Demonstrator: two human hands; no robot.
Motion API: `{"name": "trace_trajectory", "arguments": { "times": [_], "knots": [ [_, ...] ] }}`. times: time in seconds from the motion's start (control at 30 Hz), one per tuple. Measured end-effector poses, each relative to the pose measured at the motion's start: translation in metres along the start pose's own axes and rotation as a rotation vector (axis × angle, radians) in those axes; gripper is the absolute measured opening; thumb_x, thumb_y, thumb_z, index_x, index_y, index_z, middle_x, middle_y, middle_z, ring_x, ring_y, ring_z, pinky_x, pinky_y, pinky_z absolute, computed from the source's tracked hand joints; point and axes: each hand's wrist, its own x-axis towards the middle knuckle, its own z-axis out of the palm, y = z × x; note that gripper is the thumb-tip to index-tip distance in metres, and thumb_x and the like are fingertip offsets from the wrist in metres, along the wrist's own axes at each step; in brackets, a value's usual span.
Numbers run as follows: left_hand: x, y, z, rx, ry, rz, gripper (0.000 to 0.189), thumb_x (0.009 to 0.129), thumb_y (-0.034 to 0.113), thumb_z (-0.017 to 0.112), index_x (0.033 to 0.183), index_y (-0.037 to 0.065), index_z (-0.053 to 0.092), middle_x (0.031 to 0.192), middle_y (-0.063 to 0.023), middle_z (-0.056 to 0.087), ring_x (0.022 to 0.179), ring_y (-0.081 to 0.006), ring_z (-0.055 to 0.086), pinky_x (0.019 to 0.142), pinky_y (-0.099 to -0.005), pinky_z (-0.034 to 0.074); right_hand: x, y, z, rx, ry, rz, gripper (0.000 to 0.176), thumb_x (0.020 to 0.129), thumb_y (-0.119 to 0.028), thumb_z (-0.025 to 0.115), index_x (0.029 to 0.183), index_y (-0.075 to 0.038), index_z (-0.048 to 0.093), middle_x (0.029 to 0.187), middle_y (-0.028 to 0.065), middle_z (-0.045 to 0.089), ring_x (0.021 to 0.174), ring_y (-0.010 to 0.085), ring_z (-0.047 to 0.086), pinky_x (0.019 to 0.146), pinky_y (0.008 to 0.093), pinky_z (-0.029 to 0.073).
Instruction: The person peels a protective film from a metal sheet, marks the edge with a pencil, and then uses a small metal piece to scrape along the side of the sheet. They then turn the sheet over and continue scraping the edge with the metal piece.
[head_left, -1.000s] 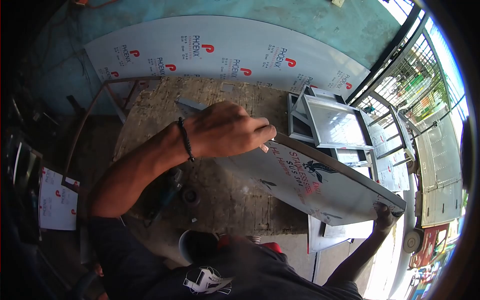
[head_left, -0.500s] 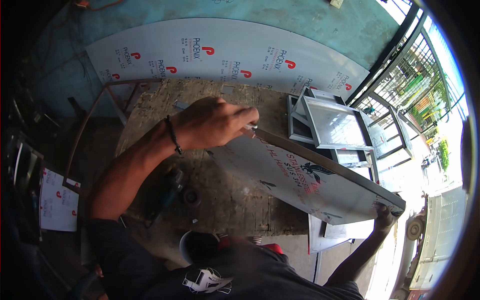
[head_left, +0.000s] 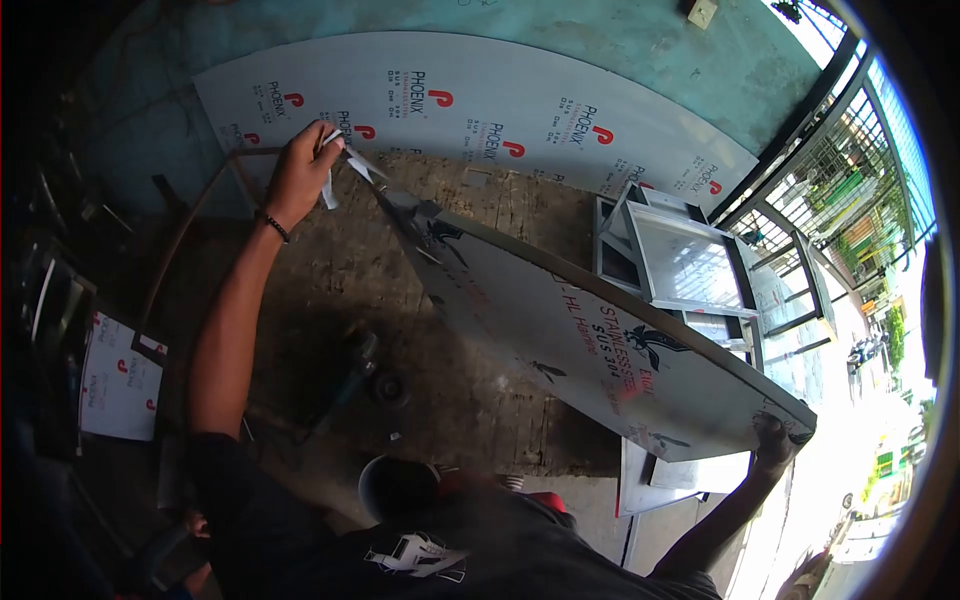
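A stainless steel panel [head_left: 560, 340], covered in printed protective film and with a folded edge, is held tilted above the wooden table. My right hand [head_left: 772, 440] grips its lower right corner. At the upper left, my left hand [head_left: 305, 175] is closed on a thin, pale strip of film [head_left: 362, 168], pinched between thumb and fingers. That strip runs to the panel's upper left end, and a loose piece dangles under the hand. An angle grinder [head_left: 350, 380] lies on the table below the panel, next to a dark disc [head_left: 391, 388].
The worn wooden table [head_left: 470, 430] spreads beneath. Behind it, a large film-covered sheet [head_left: 520, 110] leans on the green wall. Metal frames [head_left: 690, 250] are stacked at the right. A round container [head_left: 395, 485] sits by my body. A small printed sheet [head_left: 120, 380] stands at the left.
My left hand has moved left and away from the panel's edge, drawing out the film strip. My right hand keeps its grip on the corner.
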Motion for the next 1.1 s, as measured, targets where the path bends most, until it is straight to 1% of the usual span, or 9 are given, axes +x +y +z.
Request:
{"name": "trace_trajectory", "arguments": {
  "times": [0.13, 0.27, 0.33, 0.4, 0.53, 0.6, 0.63, 0.83, 1.1],
  "knots": [
    [-0.002, -0.054, -0.02, 0.083, 0.094, -0.158, 0.023, 0.098, 0.016, 0.058, 0.091, -0.004, 0.048, 0.074, -0.0068, 0.048, 0.07, -0.0125, 0.04, 0.067, -0.0302, 0.04, 0.002, 0.001, 0.0, -0.034, 0.031, 0.028, 0.061, 0.072, -0.05, 0.084, 0.091, 0.006, 0.07, 0.083, 0.0066, 0.067, 0.082, 0.0171, 0.065, 0.094, 0.0436, 0.05],
    [-0.01, -0.03, -0.004, -0.003, 0.121, -0.231, 0.022, 0.098, 0.017, 0.058, 0.099, -0.004, 0.053, 0.081, -0.0073, 0.056, 0.074, -0.0127, 0.048, 0.071, -0.0307, 0.043, 0.004, 0.005, -0.005, -0.03, -0.005, 0.019, 0.06, 0.071, -0.047, 0.086, 0.092, 0.006, 0.068, 0.084, 0.0066, 0.067, 0.082, 0.0168, 0.065, 0.088, 0.039, 0.052],
    [-0.011, -0.025, 0.004, -0.021, 0.063, -0.189, 0.022, 0.098, 0.017, 0.057, 0.103, -0.004, 0.055, 0.086, -0.0071, 0.06, 0.078, -0.0122, 0.052, 0.073, -0.0303, 0.044, 0.002, 0.014, -0.011, -0.013, -0.001, 0.019, 0.061, 0.07, -0.046, 0.086, 0.094, 0.006, 0.067, 0.084, 0.0068, 0.066, 0.081, 0.0168, 0.065, 0.086, 0.0371, 0.052],
    [-0.014, -0.003, 0.019, -0.051, 0.001, 0.015, 0.015, 0.099, 0.015, 0.055, 0.103, 0.001, 0.058, 0.079, 0.0006, 0.055, 0.073, -0.0066, 0.047, 0.066, -0.026, 0.04, 0.0, 0.017, -0.012, 0.039, 0.065, 0.054, 0.06, 0.072, -0.043, 0.086, 0.098, 0.006, 0.063, 0.088, 0.0085, 0.065, 0.084, 0.017, 0.065, 0.085, 0.0357, 0.052],
    [-0.02, 0.059, 0.029, -0.013, -0.172, 0.105, 0.018, 0.1, 0.018, 0.056, 0.102, 0.0, 0.06, 0.073, -0.0025, 0.055, 0.069, -0.0081, 0.047, 0.063, -0.0284, 0.04, 0.0, 0.002, -0.002, 0.041, 0.047, 0.004, 0.06, 0.075, -0.042, 0.084, 0.102, 0.006, 0.059, 0.092, 0.0097, 0.063, 0.087, 0.0171, 0.063, 0.083, 0.0343, 0.052],
    [-0.02, 0.079, 0.033, 0.071, -0.37, -0.005, 0.02, 0.1, 0.02, 0.057, 0.097, 0.0, 0.06, 0.066, -0.0075, 0.052, 0.062, -0.0113, 0.045, 0.059, -0.0312, 0.038, -0.003, -0.001, -0.002, -0.026, 0.073, -0.037, 0.058, 0.078, -0.04, 0.082, 0.103, 0.006, 0.058, 0.095, 0.0104, 0.062, 0.088, 0.0174, 0.061, 0.08, 0.0341, 0.052],
    [-0.02, 0.079, 0.039, 0.109, -0.309, 0.036, 0.03, 0.098, 0.026, 0.061, 0.086, -0.002, 0.06, 0.06, -0.0106, 0.047, 0.055, -0.0164, 0.042, 0.056, -0.0349, 0.037, -0.003, 0.001, -0.002, -0.024, 0.072, -0.039, 0.058, 0.078, -0.04, 0.082, 0.103, 0.006, 0.058, 0.095, 0.0104, 0.062, 0.088, 0.0174, 0.061, 0.08, 0.0341, 0.052],
    [-0.01, 0.096, 0.05, 0.534, -0.419, -0.182, 0.044, 0.093, 0.035, 0.067, 0.071, -0.003, 0.059, 0.056, -0.0139, 0.049, 0.052, -0.0223, 0.045, 0.056, -0.0391, 0.039, -0.005, 0.009, -0.002, -0.003, 0.095, -0.084, 0.06, 0.081, -0.048, 0.078, 0.1, 0.006, 0.059, 0.093, 0.0096, 0.061, 0.085, 0.017, 0.061, 0.077, 0.0335, 0.051],
    [-0.021, 0.068, 0.067, 0.112, -0.321, -0.216, 0.032, 0.097, 0.023, 0.059, 0.08, -0.004, 0.064, 0.066, -0.0172, 0.058, 0.06, -0.0274, 0.056, 0.062, -0.0401, 0.043, -0.005, 0.009, -0.01, 0.002, 0.002, -0.004, 0.064, 0.077, -0.052, 0.08, 0.096, 0.007, 0.063, 0.095, 0.0103, 0.064, 0.083, 0.0169, 0.063, 0.074, 0.0326, 0.052]
  ]
}}
